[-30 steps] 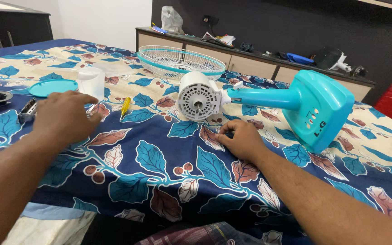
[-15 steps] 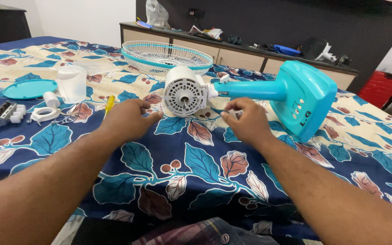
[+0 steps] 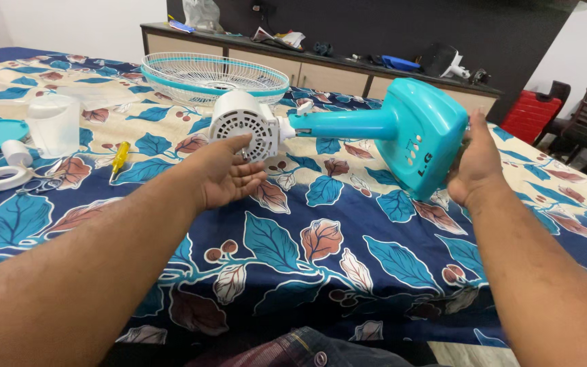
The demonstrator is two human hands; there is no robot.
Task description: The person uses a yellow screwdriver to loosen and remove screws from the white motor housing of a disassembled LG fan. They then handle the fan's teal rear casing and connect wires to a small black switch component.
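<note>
Head view: a turquoise fan stand (image 3: 402,132) with white motor housing (image 3: 244,126) lies on a floral bedsheet (image 3: 321,238). Left hand (image 3: 222,173), fingers spread apart, cups the housing; right hand (image 3: 473,163) presses flat against the base, not clamped.

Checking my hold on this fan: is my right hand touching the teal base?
Touching. The head view shows the right hand pressed flat against the far side of the teal base, no gap between them.
</note>
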